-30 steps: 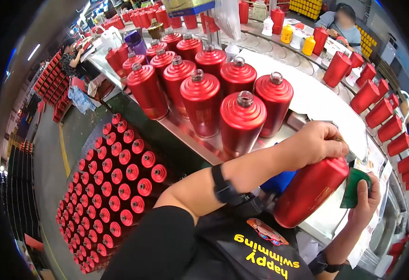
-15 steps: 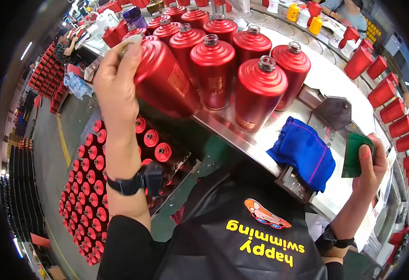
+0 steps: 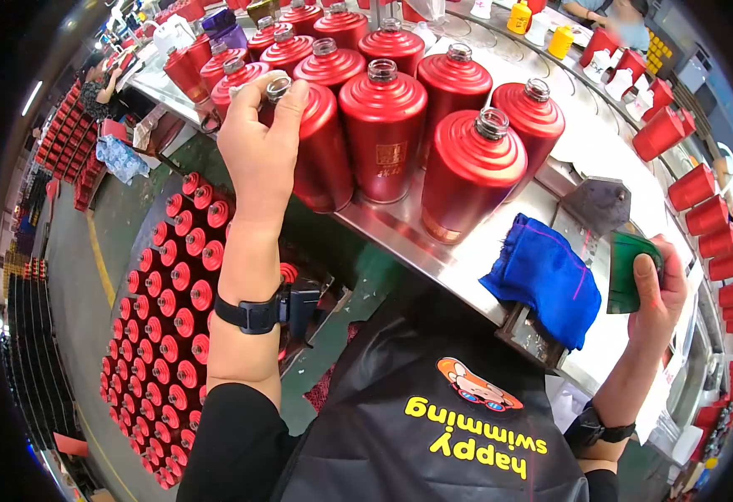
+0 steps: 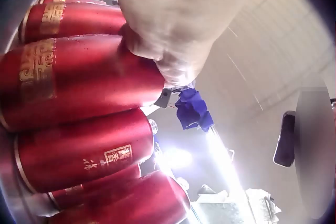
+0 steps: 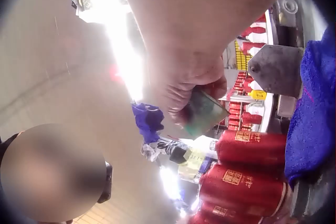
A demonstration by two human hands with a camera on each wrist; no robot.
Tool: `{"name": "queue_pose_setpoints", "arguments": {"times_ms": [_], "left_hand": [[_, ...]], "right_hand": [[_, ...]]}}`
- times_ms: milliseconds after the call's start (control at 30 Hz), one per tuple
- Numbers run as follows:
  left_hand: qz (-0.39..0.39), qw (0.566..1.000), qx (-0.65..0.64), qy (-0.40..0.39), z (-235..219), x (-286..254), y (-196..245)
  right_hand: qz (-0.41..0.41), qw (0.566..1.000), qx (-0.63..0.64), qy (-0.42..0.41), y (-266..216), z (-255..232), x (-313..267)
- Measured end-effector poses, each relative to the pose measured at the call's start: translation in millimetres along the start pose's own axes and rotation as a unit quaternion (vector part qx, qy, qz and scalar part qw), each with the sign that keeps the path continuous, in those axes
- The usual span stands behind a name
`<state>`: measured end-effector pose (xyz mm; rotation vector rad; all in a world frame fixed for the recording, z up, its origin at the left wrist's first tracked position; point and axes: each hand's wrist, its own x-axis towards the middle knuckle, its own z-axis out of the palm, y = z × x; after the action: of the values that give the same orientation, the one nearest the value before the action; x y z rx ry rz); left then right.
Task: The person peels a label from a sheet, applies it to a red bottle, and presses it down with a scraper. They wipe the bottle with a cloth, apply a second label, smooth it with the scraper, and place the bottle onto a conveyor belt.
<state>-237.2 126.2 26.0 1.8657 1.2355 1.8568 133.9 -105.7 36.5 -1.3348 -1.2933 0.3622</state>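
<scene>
My left hand (image 3: 257, 159) has its thumb and fingers around the clear neck of a red bottle (image 3: 323, 163), which stands upright at the near left edge of the grouped bottles. In the left wrist view the fingers meet the shoulder of that bottle (image 4: 89, 74), whose body bears gold print. My right hand (image 3: 659, 289) holds a thin green squeegee-like blade (image 3: 624, 272) between thumb and fingers, raised at the right side of the bench. A folded blue cloth (image 3: 546, 280) lies on a metal block left of the right hand.
Several more red bottles (image 3: 475, 171) crowd the metal bench, their necks uncapped. A grey metal fixture (image 3: 598, 203) stands behind the cloth. Below left, many red bottles (image 3: 166, 309) stand on the floor. A curved conveyor (image 3: 542, 63) carrying bottles runs along the back and right.
The left hand carried the red bottle from above the blue cloth leftward to the group, where it now stands upright. The right hand kept the green blade at the right.
</scene>
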Motion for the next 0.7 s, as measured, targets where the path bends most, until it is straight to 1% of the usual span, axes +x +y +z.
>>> {"name": "queue_pose_setpoints", "arguments": {"times_ms": [33, 133, 167, 267, 300, 333, 400, 467, 500, 600, 700], "left_hand": [[-0.002, 0.999, 0.041, -0.009, 0.6, -0.3, 4.8], [0.051, 0.997, 0.053, -0.024, 1.4, -3.5, 0.9], [0.026, 0.998, 0.033, -0.053, -1.8, -7.2, 1.5], [0.095, 0.994, -0.046, -0.017, 0.7, -28.8, -4.9], [0.079, 0.994, -0.065, -0.043, -1.9, -37.3, -9.4], [0.059, 0.996, -0.054, -0.038, -3.7, -49.4, -14.7], [0.008, 0.997, -0.052, -0.057, -3.3, -77.6, -28.7], [-0.055, 0.995, 0.047, -0.072, 3.9, -107.8, -40.4], [-0.07, 0.994, 0.043, -0.073, 5.8, -113.4, -43.6], [-0.117, 0.991, 0.026, -0.067, 10.1, -113.6, -50.7], [-0.109, 0.991, 0.038, -0.073, 13.3, -106.1, -54.9]], "right_hand": [[0.008, 1.0, 0.013, -0.007, -0.7, 1.1, 0.5], [0.013, 0.999, 0.033, -0.023, 0.7, 1.1, 4.3], [0.013, 0.999, 0.037, -0.029, 0.8, 1.0, 3.8], [0.03, 1.0, 0.006, -0.008, 3.2, -0.8, 2.2], [0.025, 1.0, 0.006, -0.007, 3.0, 1.4, 4.6], [0.02, 1.0, 0.006, -0.005, 1.1, 4.9, 6.0], [0.016, 1.0, 0.009, 0.0, -1.4, 9.2, 8.1], [0.021, 1.0, 0.014, 0.003, -1.4, 10.0, 7.8], [0.009, 1.0, -0.012, 0.003, -0.7, 9.4, 8.8], [0.016, 1.0, -0.019, 0.0, -7.0, 11.3, 10.4], [-0.01, 1.0, -0.018, -0.002, 0.0, 10.1, 13.6]]}}
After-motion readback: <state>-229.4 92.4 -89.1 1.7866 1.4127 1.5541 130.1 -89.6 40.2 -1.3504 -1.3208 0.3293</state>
